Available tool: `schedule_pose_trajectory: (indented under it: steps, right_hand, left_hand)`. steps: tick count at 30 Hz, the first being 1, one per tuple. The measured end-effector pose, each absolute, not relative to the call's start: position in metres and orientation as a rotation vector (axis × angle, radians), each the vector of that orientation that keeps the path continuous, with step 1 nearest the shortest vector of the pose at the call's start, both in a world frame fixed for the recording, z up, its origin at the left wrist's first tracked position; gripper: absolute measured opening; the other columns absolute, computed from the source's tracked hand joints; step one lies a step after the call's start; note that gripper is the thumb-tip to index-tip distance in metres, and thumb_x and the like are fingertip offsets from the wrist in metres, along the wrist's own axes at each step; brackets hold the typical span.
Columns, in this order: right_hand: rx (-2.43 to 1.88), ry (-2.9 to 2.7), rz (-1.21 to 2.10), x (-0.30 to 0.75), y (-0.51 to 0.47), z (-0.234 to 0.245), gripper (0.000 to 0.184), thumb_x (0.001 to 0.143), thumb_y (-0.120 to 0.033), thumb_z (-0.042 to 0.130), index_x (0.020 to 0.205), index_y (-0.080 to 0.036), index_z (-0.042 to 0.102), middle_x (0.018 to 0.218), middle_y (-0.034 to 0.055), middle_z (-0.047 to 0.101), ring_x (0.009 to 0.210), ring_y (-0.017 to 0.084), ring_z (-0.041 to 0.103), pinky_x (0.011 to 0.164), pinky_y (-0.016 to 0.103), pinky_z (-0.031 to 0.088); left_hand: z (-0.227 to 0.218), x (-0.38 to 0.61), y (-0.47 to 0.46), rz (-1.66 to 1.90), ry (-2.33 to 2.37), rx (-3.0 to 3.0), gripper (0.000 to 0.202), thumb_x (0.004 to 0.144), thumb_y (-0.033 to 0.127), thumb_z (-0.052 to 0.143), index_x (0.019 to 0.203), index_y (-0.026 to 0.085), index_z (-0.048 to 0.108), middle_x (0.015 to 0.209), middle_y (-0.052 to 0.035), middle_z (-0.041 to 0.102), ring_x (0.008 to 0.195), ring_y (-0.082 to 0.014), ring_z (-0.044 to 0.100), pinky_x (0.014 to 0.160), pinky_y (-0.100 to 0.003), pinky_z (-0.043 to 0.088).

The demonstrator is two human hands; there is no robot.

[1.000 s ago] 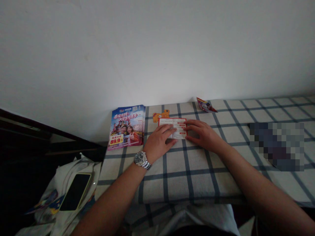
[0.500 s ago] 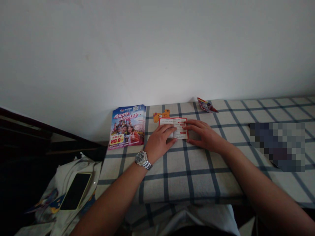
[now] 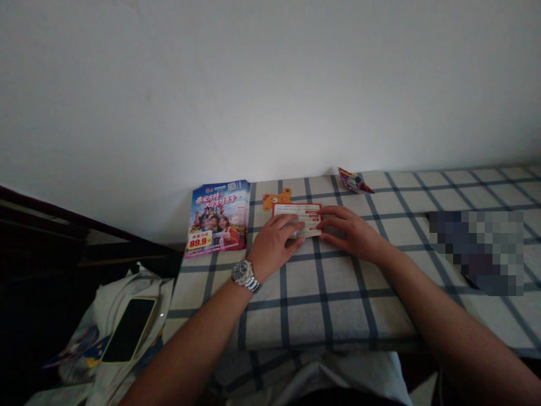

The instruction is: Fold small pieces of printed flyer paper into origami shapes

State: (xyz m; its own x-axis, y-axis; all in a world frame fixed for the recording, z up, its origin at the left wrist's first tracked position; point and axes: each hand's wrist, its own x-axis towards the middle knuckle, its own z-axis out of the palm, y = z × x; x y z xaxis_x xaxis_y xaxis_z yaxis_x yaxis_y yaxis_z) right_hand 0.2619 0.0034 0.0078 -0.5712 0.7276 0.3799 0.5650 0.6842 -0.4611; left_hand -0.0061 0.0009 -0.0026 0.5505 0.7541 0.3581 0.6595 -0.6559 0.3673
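Glossy paper flyer, matt checked cloth, shiny metal watch.

The leaflet lay on the table near its far edge, with the left grip resting flat on its near corner from 7 o'clock and the right grip touching its edge from 3 o'clock. Around the leaflet, a stack of brochures lay at 9 o'clock, a cutout just beside it at 11 o'clock, and a folded paper at 1 o'clock by the wall. A phone lay at 7 o'clock, off the table, on a bundle of cloth.
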Motion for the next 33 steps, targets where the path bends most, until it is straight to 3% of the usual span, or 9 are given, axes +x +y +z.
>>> schedule_pose_trajectory:
  steps: [5, 11, 23, 33]
  right_hand:
    - [-0.966, -2.346, 0.426, 0.2652, 0.0051, 0.0037, 0.024, 0.094, -0.029, 0.07, 0.118, -0.027, 0.069, 0.137, 0.0104, 0.064, 0.132, 0.03, 0.06, 0.111, 0.051, 0.052]
    - [-0.938, -2.328, 0.466, 0.2642, 0.0055, 0.0069, 0.017, 0.099, -0.024, 0.06, 0.112, -0.026, 0.071, 0.127, 0.0092, 0.07, 0.123, 0.027, 0.066, 0.106, 0.048, 0.056]
    - [-1.12, -2.315, 0.42, 0.2653, 0.0058, 0.0085, 0.013, 0.101, -0.03, 0.058, 0.105, -0.024, 0.068, 0.103, 0.0082, 0.075, 0.099, 0.027, 0.07, 0.089, 0.042, 0.057]
    - [-1.2, -2.232, 0.368, 0.2639, 0.0067, 0.0063, 0.013, 0.099, -0.034, 0.061, 0.101, -0.024, 0.069, 0.097, 0.0071, 0.073, 0.089, 0.025, 0.068, 0.082, 0.04, 0.055]
  left_hand:
    - [-0.0022, -0.0056, 0.0008, 0.762, 1.191, 2.586, 0.03, 0.101, 0.032, 0.063, 0.129, 0.023, 0.069, 0.139, -0.0069, 0.064, 0.128, -0.0258, 0.057, 0.114, -0.05, 0.05]
    - [-0.0044, -0.0056, 0.0015, 0.767, 1.152, 2.593, 0.032, 0.099, 0.032, 0.066, 0.13, 0.023, 0.069, 0.141, -0.0071, 0.062, 0.13, -0.0265, 0.057, 0.116, -0.05, 0.048]
    - [0.0044, -0.0035, -0.0049, 0.642, 0.94, 2.615, 0.025, 0.1, 0.032, 0.063, 0.123, 0.022, 0.068, 0.144, -0.0069, 0.063, 0.136, -0.0265, 0.054, 0.119, -0.051, 0.046]
    - [0.0011, -0.0006, -0.008, 0.633, 0.832, 2.634, 0.03, 0.1, 0.031, 0.064, 0.129, 0.026, 0.07, 0.142, -0.0066, 0.063, 0.137, -0.0264, 0.054, 0.117, -0.051, 0.049]
